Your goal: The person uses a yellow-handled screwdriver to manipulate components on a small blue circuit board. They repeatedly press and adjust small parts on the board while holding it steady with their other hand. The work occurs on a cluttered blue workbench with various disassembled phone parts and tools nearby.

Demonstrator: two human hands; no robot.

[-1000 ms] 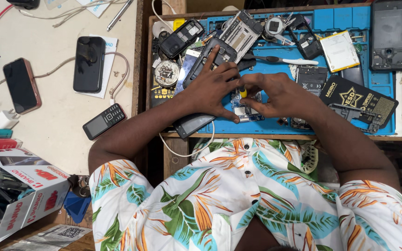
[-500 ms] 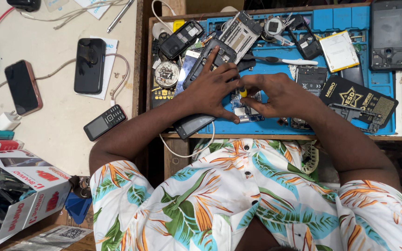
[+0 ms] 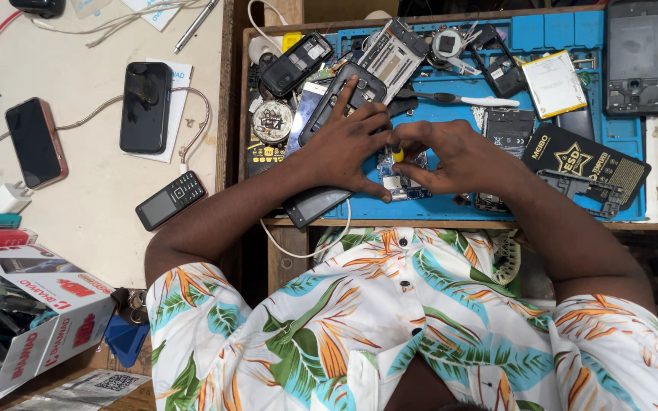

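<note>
Both hands meet over the blue repair mat (image 3: 451, 114): left hand (image 3: 348, 148) steadies a small circuit board (image 3: 397, 183), right hand (image 3: 451, 156) pinches a yellow-handled tool (image 3: 397, 154) upright on it.

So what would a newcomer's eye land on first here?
Both hands, left hand and right hand, meet over a small circuit board at the middle of the blue repair mat, pinching a yellow-tipped tool. Opened phone shells crowd the mat's top edge.

White-and-red carton (image 3: 39, 312) lower left, black gold-printed pouch (image 3: 588, 164) right, dark phone screens (image 3: 34, 142) left
</note>
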